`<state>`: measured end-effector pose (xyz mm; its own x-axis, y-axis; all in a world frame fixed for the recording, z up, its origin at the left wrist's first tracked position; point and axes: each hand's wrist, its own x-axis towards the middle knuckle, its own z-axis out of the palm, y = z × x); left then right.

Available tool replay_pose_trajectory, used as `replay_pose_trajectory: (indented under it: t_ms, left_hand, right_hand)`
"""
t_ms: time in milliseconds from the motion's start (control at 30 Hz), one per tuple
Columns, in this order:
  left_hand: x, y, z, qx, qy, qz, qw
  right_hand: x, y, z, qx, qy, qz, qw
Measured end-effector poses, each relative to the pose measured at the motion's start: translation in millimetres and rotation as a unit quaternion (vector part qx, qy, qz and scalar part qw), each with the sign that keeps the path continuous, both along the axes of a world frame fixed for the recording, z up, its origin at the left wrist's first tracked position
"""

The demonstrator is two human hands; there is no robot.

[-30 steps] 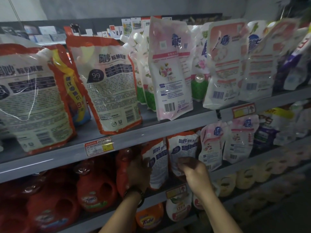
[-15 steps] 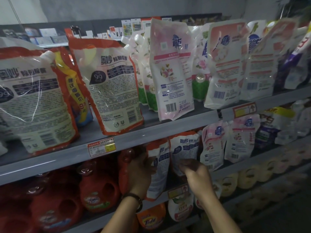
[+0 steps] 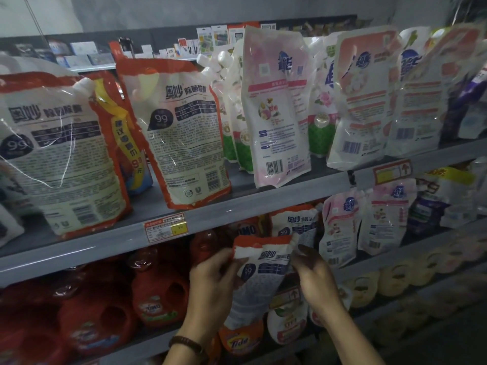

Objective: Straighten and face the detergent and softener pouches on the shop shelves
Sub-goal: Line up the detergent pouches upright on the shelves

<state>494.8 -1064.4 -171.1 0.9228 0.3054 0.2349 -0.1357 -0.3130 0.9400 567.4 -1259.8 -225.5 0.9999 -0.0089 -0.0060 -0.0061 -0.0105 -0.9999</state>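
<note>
head view shows us mid-straighten, our left hand (image 3: 210,283) and right hand (image 3: 316,283) pinching the top corners of an orange-trimmed pouch (image 3: 261,280) held off the middle shelf (image 3: 363,270), so we judge it next needs seating upright, label out.

At the left end of the upper shelf (image 3: 237,204), a large red-edged pouch (image 3: 60,154) reads 奥妙 beside a "99" in a dark bubble. The second red-edged pouch (image 3: 184,138) next to it carries the same 奥妙 and "99". The yellow band (image 3: 126,138) between them ends in a large "9" and 元. Mid-shelf, the pink pouch (image 3: 276,106) shows 超能. Below, the small pouch (image 3: 259,275) bears 奥妙 and "99", a red jug (image 3: 154,308) says OMO, and the orange bottle (image 3: 241,338) says Tide. The price tag (image 3: 166,227) on the shelf's front edge is too small to read.
</note>
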Motion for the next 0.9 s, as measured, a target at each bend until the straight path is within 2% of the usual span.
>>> replay_pose_trajectory:
  t_ms: [133, 367, 667, 900]
  left_hand:
    - [-15, 4, 6, -0.004, -0.011, 0.002, 1.000]
    - [-37, 8, 36, -0.055, -0.044, -0.031, 0.997]
    - [-66, 46, 71, -0.073, -0.088, -0.002, 0.993]
    - [-88, 84, 99, -0.040, -0.120, 0.031, 0.991]
  right_hand:
    - [-15, 2, 5, 0.001, -0.011, 0.039, 0.999]
    - [-46, 6, 40, 0.050, -0.042, 0.017, 0.998]
    - [-78, 32, 90, 0.081, -0.076, 0.025, 0.994]
    - [-90, 72, 128, 0.107, -0.117, 0.054, 0.986]
